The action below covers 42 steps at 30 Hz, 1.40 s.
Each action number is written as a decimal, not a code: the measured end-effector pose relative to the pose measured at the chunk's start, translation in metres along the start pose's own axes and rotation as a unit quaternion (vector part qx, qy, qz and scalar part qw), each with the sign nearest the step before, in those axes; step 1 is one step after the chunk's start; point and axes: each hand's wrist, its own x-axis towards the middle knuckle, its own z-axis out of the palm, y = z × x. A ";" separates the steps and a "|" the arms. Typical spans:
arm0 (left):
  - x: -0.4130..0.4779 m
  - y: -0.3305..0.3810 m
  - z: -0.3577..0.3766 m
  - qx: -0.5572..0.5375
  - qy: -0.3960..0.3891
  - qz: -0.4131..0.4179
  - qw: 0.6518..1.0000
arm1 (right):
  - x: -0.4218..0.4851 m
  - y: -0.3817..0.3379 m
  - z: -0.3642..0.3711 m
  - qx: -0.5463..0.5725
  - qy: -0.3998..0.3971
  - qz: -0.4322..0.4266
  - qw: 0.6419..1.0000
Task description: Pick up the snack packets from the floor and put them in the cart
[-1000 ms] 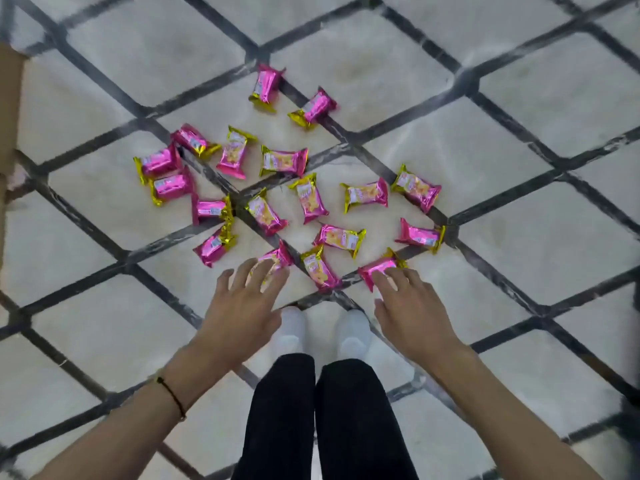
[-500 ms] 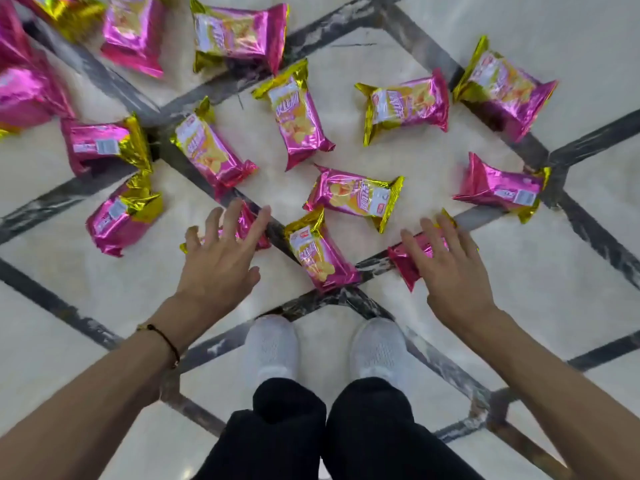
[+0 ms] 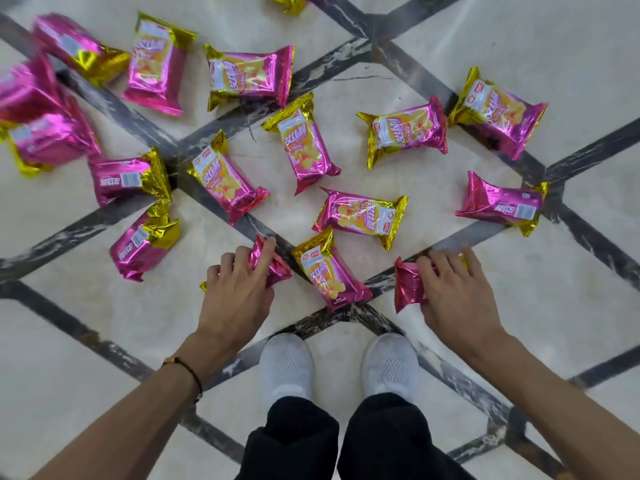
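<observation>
Head view: left hand (image 3: 239,292) curls its fingers round a pink packet (image 3: 275,266) on the floor (image 3: 554,306) at lower centre. Right hand (image 3: 453,292) grips a second packet (image 3: 408,287), right of centre. Across the upper frame other packets (image 3: 408,133) lie scattered.

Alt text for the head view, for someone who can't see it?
The left hand grips one pink-and-gold snack packet and the right hand grips another packet, both on the tiled floor. More packets lie scattered ahead.
</observation>
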 end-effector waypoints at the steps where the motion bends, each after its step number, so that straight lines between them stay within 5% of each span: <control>1: -0.007 0.006 -0.014 -0.027 0.009 -0.001 1.000 | -0.009 -0.006 -0.015 0.021 0.008 0.005 1.000; 9: -0.086 0.047 -0.178 -0.223 0.050 -0.035 0.973 | -0.084 -0.048 -0.168 0.134 0.042 0.102 0.985; 17: -0.183 0.084 -0.403 -0.325 0.063 -0.069 0.941 | -0.152 -0.057 -0.404 0.247 0.080 0.121 0.958; 27: -0.289 0.079 -0.669 -0.211 0.136 -0.102 0.962 | -0.236 -0.056 -0.680 0.256 0.188 0.140 0.938; 42: -0.375 0.097 -0.838 -0.235 0.259 -0.142 0.926 | -0.357 -0.020 -0.833 0.284 0.305 0.173 0.892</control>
